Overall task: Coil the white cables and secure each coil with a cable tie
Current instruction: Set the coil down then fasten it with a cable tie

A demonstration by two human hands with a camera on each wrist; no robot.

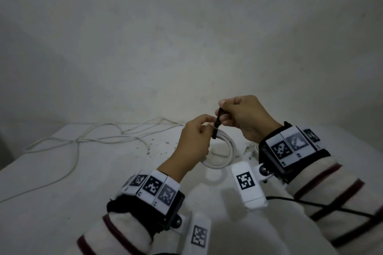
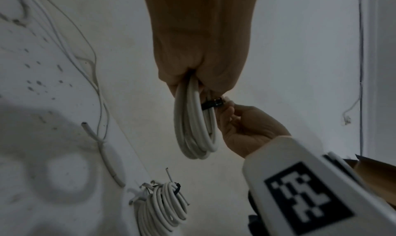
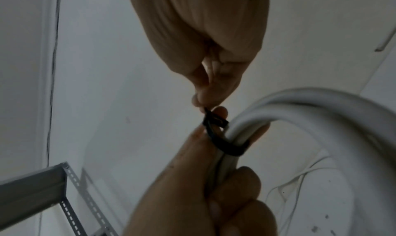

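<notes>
I hold a coil of white cable (image 1: pixel 224 152) above the white table (image 1: pixel 62 172). My left hand (image 1: pixel 194 141) grips the coil (image 2: pixel 193 121) at its top, fingers curled round the strands (image 3: pixel 231 148). A black cable tie (image 1: pixel 217 124) loops round the coil (image 3: pixel 227 146) beside those fingers. My right hand (image 1: pixel 244 118) pinches the tie's free end (image 3: pixel 209 114) between thumb and fingertips, just above the coil. The tie's head (image 2: pixel 216 102) sits against the strands.
A long loose white cable (image 1: pixel 87 141) sprawls over the table's far left. Another coil bound with a black tie (image 2: pixel 163 204) lies on the table near the right wrist. Dark specks (image 1: pixel 153 151) dot the tabletop. A metal shelf frame (image 3: pixel 42 185) stands to one side.
</notes>
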